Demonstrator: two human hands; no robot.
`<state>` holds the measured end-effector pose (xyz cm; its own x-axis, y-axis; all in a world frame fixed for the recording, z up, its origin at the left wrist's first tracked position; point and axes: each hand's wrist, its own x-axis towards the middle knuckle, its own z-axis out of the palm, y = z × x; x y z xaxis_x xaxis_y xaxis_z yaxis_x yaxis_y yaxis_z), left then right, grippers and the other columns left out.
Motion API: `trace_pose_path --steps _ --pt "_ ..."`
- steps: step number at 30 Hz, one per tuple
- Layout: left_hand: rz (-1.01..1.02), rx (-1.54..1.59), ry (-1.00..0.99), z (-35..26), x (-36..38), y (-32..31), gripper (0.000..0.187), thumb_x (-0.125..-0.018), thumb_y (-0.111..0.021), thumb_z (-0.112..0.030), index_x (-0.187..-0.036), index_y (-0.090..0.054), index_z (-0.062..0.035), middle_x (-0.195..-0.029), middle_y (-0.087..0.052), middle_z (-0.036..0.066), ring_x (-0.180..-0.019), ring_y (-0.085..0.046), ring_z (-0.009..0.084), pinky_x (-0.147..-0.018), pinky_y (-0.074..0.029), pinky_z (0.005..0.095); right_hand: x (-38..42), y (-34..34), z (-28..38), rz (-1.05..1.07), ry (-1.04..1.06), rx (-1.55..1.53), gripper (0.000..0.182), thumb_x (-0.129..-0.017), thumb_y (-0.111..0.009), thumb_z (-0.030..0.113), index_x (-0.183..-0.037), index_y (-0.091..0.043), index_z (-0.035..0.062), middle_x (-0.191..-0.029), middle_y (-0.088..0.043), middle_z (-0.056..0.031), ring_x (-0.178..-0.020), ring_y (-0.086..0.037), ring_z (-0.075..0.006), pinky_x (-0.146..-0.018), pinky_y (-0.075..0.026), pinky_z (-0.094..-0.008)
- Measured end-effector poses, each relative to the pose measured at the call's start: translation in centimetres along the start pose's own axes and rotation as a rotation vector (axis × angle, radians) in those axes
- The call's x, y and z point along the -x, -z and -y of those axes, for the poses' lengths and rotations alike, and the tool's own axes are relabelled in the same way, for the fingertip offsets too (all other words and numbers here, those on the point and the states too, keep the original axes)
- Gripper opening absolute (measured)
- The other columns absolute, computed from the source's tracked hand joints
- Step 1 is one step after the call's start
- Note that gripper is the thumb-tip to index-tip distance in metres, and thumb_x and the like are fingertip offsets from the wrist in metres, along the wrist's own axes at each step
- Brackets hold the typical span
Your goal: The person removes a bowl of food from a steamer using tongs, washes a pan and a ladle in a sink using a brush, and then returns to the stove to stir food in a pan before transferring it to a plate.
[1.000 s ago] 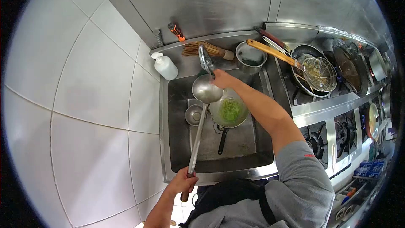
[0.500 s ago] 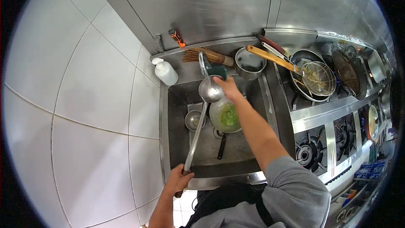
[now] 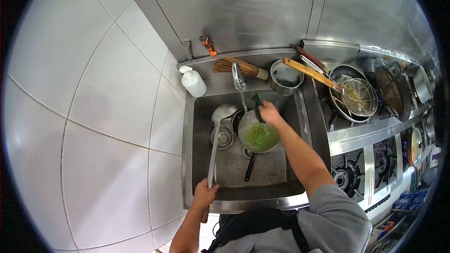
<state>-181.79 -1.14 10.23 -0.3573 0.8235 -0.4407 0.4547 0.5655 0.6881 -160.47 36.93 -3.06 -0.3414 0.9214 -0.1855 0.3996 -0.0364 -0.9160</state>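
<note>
My left hand [image 3: 205,194] is closed round the handle of a long metal ladle [image 3: 214,154], near its wooden end at the sink's front edge. The ladle's bowl [image 3: 224,112] is at the back left of the sink, left of the running tap [image 3: 238,77]. Pinched in my right hand [image 3: 269,113] is a dark green scouring pad [image 3: 257,105], held over the rim of a frying pan [image 3: 269,148]. Green scraps in water [image 3: 260,135] lie in that pan, whose black handle [image 3: 250,168] points towards me.
A small steel bowl [image 3: 224,137] sits in the sink [image 3: 272,175]. Behind it are a white pump bottle [image 3: 193,83], a bamboo brush [image 3: 241,66], a screwdriver [image 3: 207,45] and a steel pot [image 3: 286,78]. A strainer [image 3: 360,97] rests over a pan on the stove [image 3: 347,175] to the right.
My right hand and the pad have come away from the ladle bowl, down to the frying pan. The ladle bowl has shifted left, off the tap, and running water now shows. The view has shifted slightly.
</note>
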Motion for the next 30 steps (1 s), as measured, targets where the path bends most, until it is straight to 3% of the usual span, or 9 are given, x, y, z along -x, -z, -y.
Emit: trace_pose_path --steps 2,5,7,11,16,22,25,26,30 --pt "-0.088 -0.144 -0.044 1.2 0.1 0.1 0.028 -0.084 -0.071 -0.019 -0.085 -0.051 0.0006 -0.072 -0.062 0.02 -0.067 -0.063 0.0378 -0.061 -0.049 0.0453 2.6 2.5 6.1 -0.035 0.135 0.023 0.029 -0.097 -0.047 0.015 -0.119 -0.059 -0.0002 -0.088 -0.065 -0.0143 -0.083 -0.066 -0.025 -0.074 -0.052 -0.0386" --pt "-0.164 -0.327 -0.068 -2.3 0.6 1.1 0.027 -0.083 -0.069 -0.017 -0.087 -0.051 0.002 -0.08 -0.063 0.031 -0.082 -0.061 0.0512 -0.069 -0.049 0.0523 4.7 1.3 10.9 0.044 0.512 0.174 0.045 -0.096 -0.048 0.022 -0.137 -0.05 0.0039 -0.148 -0.041 -0.0224 -0.132 -0.044 -0.04 -0.112 -0.033 -0.042" --pt "-0.134 -0.309 -0.109 -3.8 0.4 1.1 0.026 -0.084 -0.067 -0.019 -0.089 -0.051 0.0019 -0.081 -0.064 0.032 -0.082 -0.062 0.0508 -0.071 -0.048 0.0549 5.6 -2.4 12.5 -0.051 0.739 0.706 0.044 -0.098 -0.044 0.033 -0.133 -0.056 0.0078 -0.154 -0.031 -0.021 -0.134 -0.041 -0.0406 -0.114 -0.032 -0.042" --pt "-0.118 -0.303 -0.128 -3.4 0.4 0.7 0.025 -0.085 -0.066 -0.018 -0.09 -0.051 0.0017 -0.08 -0.064 0.032 -0.081 -0.062 0.0511 -0.071 -0.049 0.0561 6.9 -1.4 16.9 0.022 0.89 0.98 0.046 -0.099 -0.04 0.042 -0.127 -0.063 0.0122 -0.148 -0.042 -0.0189 -0.131 -0.046 -0.0377 -0.11 -0.037 -0.0432" --pt "-0.102 -0.313 -0.134 -3.1 1.1 1.6 0.024 -0.084 -0.065 -0.018 -0.093 -0.052 0.0007 -0.079 -0.063 0.032 -0.079 -0.062 0.052 -0.07 -0.048 0.0571 -0.4 0.1 16.1 0.389 -0.095 0.221 0.041 -0.097 -0.044 0.044 -0.118 -0.069 0.0191 -0.124 -0.063 -0.01 -0.116 -0.057 -0.0323 -0.102 -0.045 -0.0437" --pt "-0.151 -0.377 -0.094 -3.2 0.1 2.1 0.024 -0.083 -0.066 -0.017 -0.093 -0.051 -0.0012 -0.077 -0.063 0.031 -0.076 -0.061 0.0521 -0.069 -0.048 0.0581 6.3 -4.1 17.0 -0.131 0.997 0.908 0.037 -0.094 -0.05 0.04 -0.117 -0.067 0.0166 -0.127 -0.061 -0.0121 -0.119 -0.055 -0.0343 -0.102 -0.045 -0.0448" --pt "-0.14 -0.441 -0.165 -3.3 0.8 2.7 0.023 -0.083 -0.066 -0.017 -0.092 -0.051 -0.0015 -0.076 -0.063 0.03 -0.075 -0.062 0.0512 -0.067 -0.048 0.0579 2.1 -2.4 16.5 0.185 0.508 0.483 0.034 -0.091 -0.053 0.037 -0.116 -0.067 0.018 -0.126 -0.062 -0.0133 -0.119 -0.055 -0.0354 -0.103 -0.044 -0.0447" --pt "-0.129 -0.444 -0.172 -3.4 1.0 2.7 0.023 -0.083 -0.066 -0.017 -0.092 -0.051 -0.0015 -0.076 -0.063 0.03 -0.075 -0.062 0.0512 -0.067 -0.048 0.0579 -4.3 -2.8 11.3 0.297 0.743 0.663 0.036 -0.091 -0.052 0.038 -0.117 -0.067 0.0175 -0.126 -0.062 -0.0128 -0.118 -0.056 -0.0364 -0.104 -0.043 -0.0451" --pt "-0.084 -0.434 -0.074 -3.6 0.7 2.4 0.026 -0.083 -0.067 -0.018 -0.099 -0.054 -0.0024 -0.084 -0.065 0.028 -0.083 -0.063 0.0497 -0.071 -0.049 0.0555 -0.4 -2.4 14.0 0.239 0.27 0.361 0.037 -0.09 -0.05 0.039 -0.105 -0.071 0.012 -0.123 -0.064 -0.0108 -0.115 -0.058 -0.0366 -0.101 -0.045 -0.0466"
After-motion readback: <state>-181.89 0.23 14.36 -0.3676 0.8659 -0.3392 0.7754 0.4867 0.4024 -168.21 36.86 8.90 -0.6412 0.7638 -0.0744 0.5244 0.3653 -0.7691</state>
